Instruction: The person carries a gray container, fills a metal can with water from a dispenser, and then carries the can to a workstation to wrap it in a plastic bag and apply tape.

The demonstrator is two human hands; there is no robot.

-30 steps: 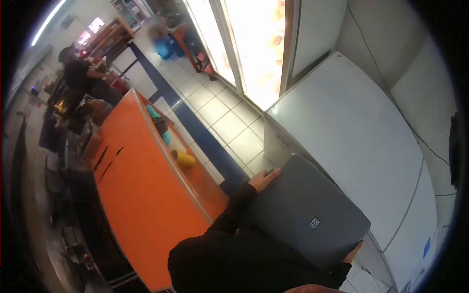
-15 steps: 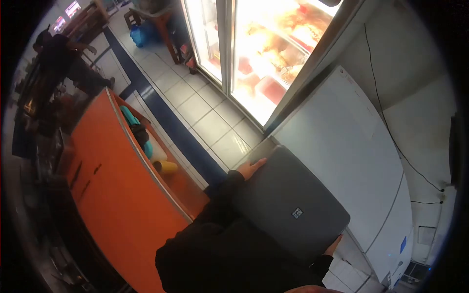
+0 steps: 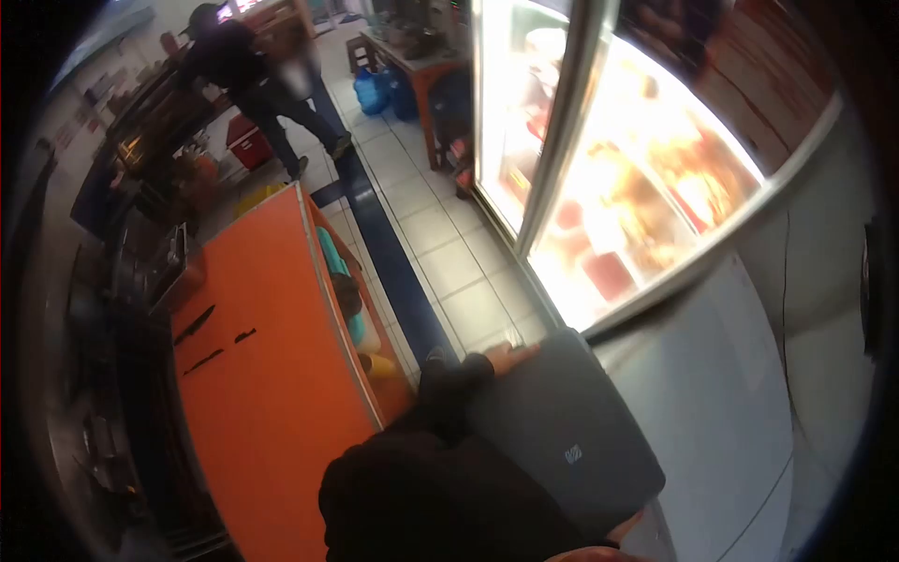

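A dark grey case-like object (image 3: 571, 421) with a small square logo is held close to my body, at the lower middle of the view. My left hand (image 3: 513, 358) grips its upper left edge, thumb over the top and the other fingers hidden. My right hand (image 3: 626, 530) is at its lower right corner, mostly hidden beneath it. Just right of the object is a white surface (image 3: 702, 375).
An orange counter (image 3: 272, 356) with a side shelf holding a yellow cup (image 3: 377, 365) stands at left. Lit glass display fridge (image 3: 552, 187) ahead. A person in dark clothes (image 3: 229, 61) stands at the upper left. Blue water jugs (image 3: 371, 92) sit near a wooden table (image 3: 426, 66).
The view has swung, so the fridge, counter and person appear further right. The grey object stays in both hands and sits slightly lower. The person at the back now stands with legs apart.
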